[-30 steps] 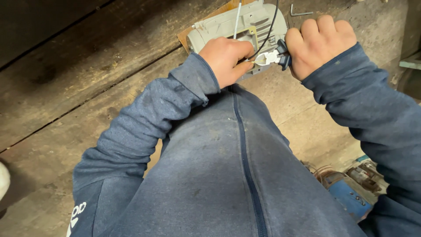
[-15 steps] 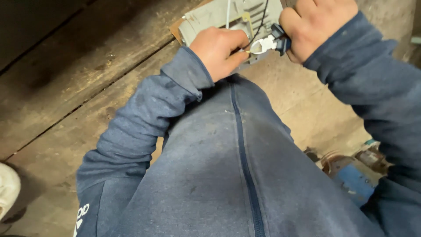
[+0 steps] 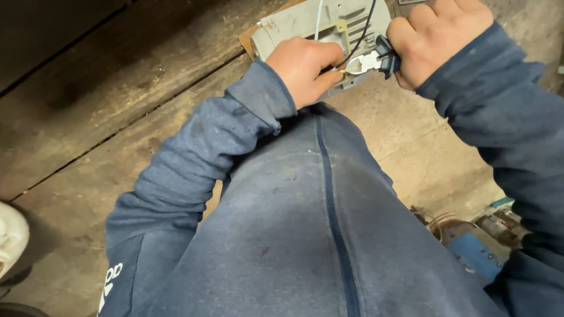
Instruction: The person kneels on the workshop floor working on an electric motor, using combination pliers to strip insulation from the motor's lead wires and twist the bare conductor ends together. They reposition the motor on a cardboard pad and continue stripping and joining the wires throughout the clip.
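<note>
Left hand (image 3: 302, 67) pinching a thin wire (image 3: 341, 69) against grey metal housing (image 3: 329, 23). Right hand (image 3: 437, 38) clenched around blue-handled pliers (image 3: 373, 60), tips meeting the wire just beside left fingers. Wire apparently uncut; cables (image 3: 367, 23) attached. Housing resting on floor (image 3: 88, 117), beyond knee.

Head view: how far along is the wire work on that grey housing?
Done: the grey housing lies on the floor with its wiring recess exposed and a white wire and black wire coming out of it. In hand: the left hand pinches a wire end while the right hand grips blue-handled pliers at it. Left: nothing shows the wires joined or the recess closed.
</note>
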